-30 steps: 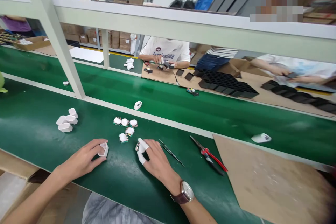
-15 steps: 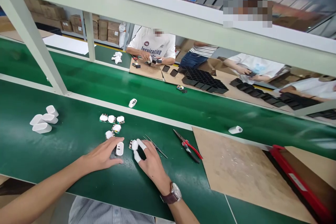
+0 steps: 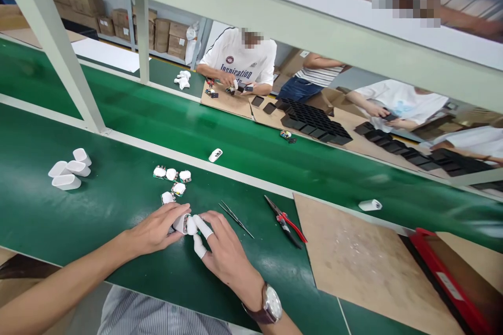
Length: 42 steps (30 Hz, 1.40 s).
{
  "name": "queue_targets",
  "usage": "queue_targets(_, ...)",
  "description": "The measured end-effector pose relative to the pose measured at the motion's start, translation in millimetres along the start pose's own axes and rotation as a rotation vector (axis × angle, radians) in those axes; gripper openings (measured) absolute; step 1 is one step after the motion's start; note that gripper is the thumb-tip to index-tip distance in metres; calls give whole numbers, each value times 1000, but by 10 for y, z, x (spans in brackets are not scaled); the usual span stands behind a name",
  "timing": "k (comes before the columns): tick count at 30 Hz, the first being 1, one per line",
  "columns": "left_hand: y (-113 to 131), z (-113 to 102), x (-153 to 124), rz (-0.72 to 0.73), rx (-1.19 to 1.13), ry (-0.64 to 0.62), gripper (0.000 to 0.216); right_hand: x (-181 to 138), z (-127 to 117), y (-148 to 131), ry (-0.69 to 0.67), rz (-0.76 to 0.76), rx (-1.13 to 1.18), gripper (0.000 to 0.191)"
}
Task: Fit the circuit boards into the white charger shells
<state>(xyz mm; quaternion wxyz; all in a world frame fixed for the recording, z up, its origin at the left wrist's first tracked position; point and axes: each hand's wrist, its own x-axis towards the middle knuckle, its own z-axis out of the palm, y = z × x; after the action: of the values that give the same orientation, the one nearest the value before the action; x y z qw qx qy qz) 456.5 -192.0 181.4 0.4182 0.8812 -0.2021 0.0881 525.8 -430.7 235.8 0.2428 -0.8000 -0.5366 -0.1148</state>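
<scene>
My left hand [image 3: 157, 229] pinches a small white charger shell [image 3: 181, 223] on the green mat. My right hand [image 3: 220, 246], with white finger cots on thumb and forefinger, presses a small white insert [image 3: 192, 225] against the shell's open end. The two hands meet over the mat near the front edge. Just behind them lie several small white inserts with circuit boards [image 3: 172, 180]. A watch sits on my right wrist.
Several empty white shells [image 3: 68, 170] lie at the left. Tweezers [image 3: 236, 218] and red-handled pliers [image 3: 286, 221] lie right of my hands, then a cardboard sheet [image 3: 369, 261] and a red tray [image 3: 456, 277]. Other people work across the conveyor belt [image 3: 251, 141].
My left hand has carried the white shell rightward to my right hand, and the two parts now touch. The camera has shifted right and down.
</scene>
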Motion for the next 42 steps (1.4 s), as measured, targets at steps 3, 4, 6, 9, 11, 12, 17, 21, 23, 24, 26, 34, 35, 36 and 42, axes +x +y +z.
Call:
queue_targets(3,-4,0,-5,6,9,13,72,22,-12,0,-50,-6,-29,38)
queue_targets(4,-7,1,-6,8,14,17,72,30,-14,-3,-70,-9,-35,36)
queue_targets(6,-13,3,-7,14,22,22,72,44,-11,-10,-109,-15,-43,33)
queue_targets(9,-14,0,-7,7,15,18,70,69,6,-22,-131,-24,-45,25)
queue_targets(11,-9,-7,-8,-10,4,8,67,88,11,-30,-135,-20,-39,22)
queue_targets(12,-5,-11,-10,-23,-3,0,66,97,10,-32,-136,-12,-30,23)
queue_targets(17,14,-25,-38,-152,-109,-63,69,115,-1,-43,-81,28,68,32)
queue_targets(21,-15,-9,-65,-205,-163,-87,63,118,61,-58,-74,40,111,24)
queue_targets(23,-36,-2,-66,-235,-190,-90,64,130,97,-57,-95,48,131,27)
queue_targets(24,-41,-2,-63,-247,-207,-90,65,138,112,-49,-105,48,148,28)
queue_targets(26,-36,-13,-50,-250,-243,-93,68,154,135,-19,-122,59,201,27)
queue_targets(34,39,-64,-11,-300,-235,-137,86,143,252,145,-51,93,343,33)
queue_targets(35,33,-56,-10,-299,-228,-132,87,139,254,149,-49,64,324,31)
queue_targets(36,27,-47,-8,-293,-221,-127,87,136,253,151,-53,36,295,30)
queue_targets(42,21,-26,2,-217,-190,-99,80,98,283,173,-54,87,323,36)
